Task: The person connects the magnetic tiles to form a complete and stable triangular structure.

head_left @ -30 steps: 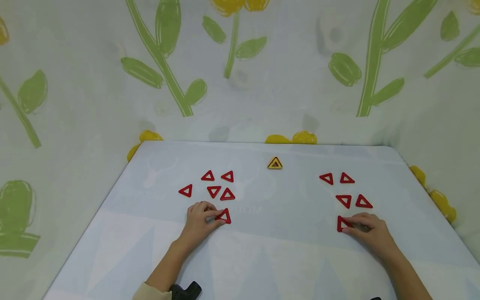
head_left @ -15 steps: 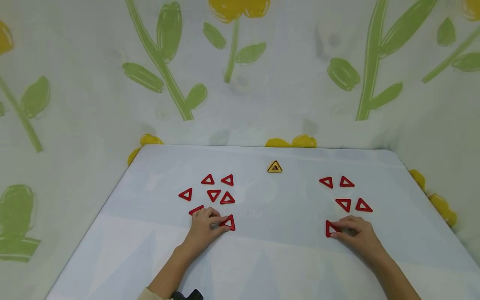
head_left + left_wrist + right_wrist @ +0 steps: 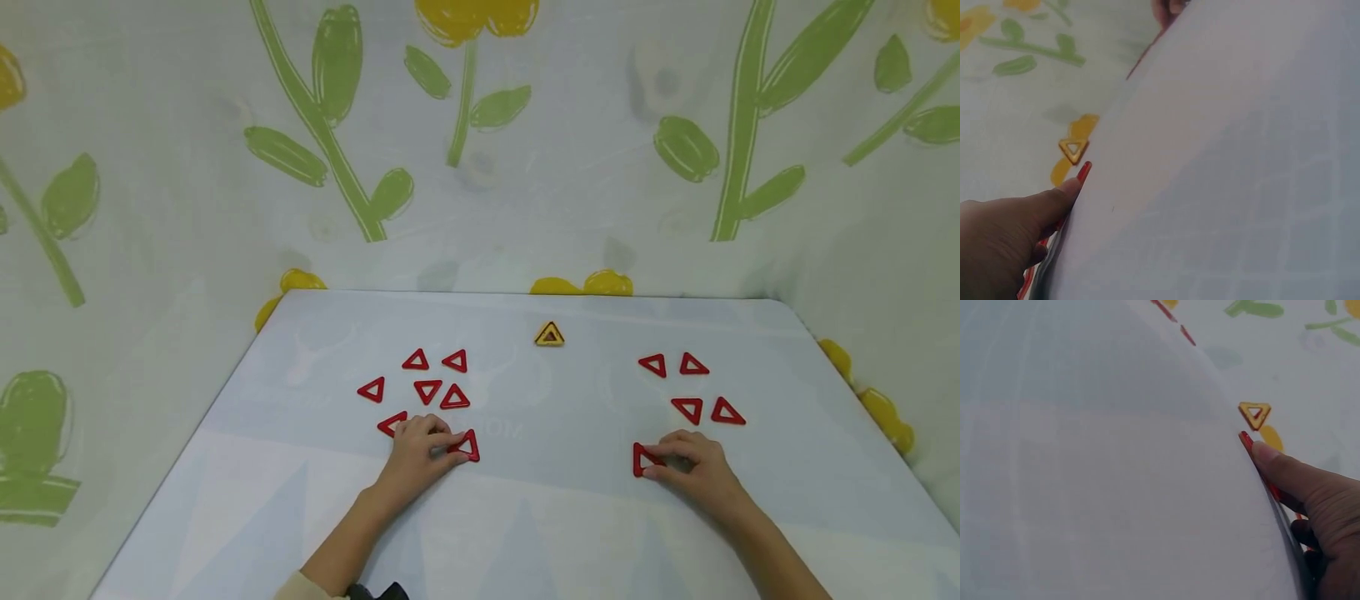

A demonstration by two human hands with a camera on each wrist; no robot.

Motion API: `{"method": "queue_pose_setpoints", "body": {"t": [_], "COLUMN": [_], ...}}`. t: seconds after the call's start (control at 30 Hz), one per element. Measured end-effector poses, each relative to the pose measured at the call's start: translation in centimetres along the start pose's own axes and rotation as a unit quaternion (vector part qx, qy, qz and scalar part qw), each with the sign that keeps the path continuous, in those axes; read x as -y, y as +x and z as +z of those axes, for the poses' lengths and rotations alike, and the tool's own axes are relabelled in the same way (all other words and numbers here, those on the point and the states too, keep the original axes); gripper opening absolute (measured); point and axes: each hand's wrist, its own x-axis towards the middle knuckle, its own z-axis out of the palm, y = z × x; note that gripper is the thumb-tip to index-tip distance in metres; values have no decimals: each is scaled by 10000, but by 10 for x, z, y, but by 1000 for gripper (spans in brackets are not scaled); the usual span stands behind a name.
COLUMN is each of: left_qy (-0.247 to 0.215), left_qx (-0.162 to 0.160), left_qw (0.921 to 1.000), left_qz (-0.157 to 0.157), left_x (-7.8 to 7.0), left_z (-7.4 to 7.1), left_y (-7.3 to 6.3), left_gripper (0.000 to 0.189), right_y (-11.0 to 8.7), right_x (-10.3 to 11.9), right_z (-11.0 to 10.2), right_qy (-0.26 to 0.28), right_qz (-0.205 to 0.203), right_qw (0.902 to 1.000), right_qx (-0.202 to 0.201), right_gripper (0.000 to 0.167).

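Observation:
In the head view my left hand [image 3: 422, 454] pinches a red triangular frame [image 3: 474, 447] between thumb and fingers, low over the white table. My right hand [image 3: 695, 467] pinches another red triangle [image 3: 637, 460] by its right side, at about the same depth. The two held triangles face each other across a gap. Just behind the left hand lies a red triangle [image 3: 390, 423], partly covered by its fingers. Each wrist view shows its own thumb pressed on a held red piece, edge-on: the left thumb [image 3: 1070, 187] and the right thumb [image 3: 1265, 454].
Several loose red triangles, one of them [image 3: 427, 390], lie behind the left hand. Behind the right hand are more, among them a red triangle [image 3: 727, 411]. A yellow triangular piece [image 3: 551, 335] stands near the table's back edge. A flower-patterned backdrop [image 3: 570, 167] rises behind.
Both hands have slid inward with their triangles, the left to the right and the right to the left, narrowing the gap. The triangle behind the left hand has come into sight.

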Motion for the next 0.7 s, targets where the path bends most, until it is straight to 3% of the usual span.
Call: {"method": "queue_pose_setpoints", "body": {"t": [0.1,0.33,0.7], "left_qy": [62,-8,33], "left_qx": [22,110,240], "left_qw": [10000,9999,9994], "left_qz": [54,107,265], "left_x": [0,-4,-8], "left_z": [3,5,11], "left_y": [2,7,11], "left_gripper": [30,31,30], "right_y": [3,9,15], "right_x": [2,10,11], "right_z": [3,7,21], "right_qy": [-32,-328,-384], "right_qz": [-126,478,643], "right_qw": [9999,9978,9963], "right_qx": [-17,316,413], "right_gripper": [34,30,28]}}
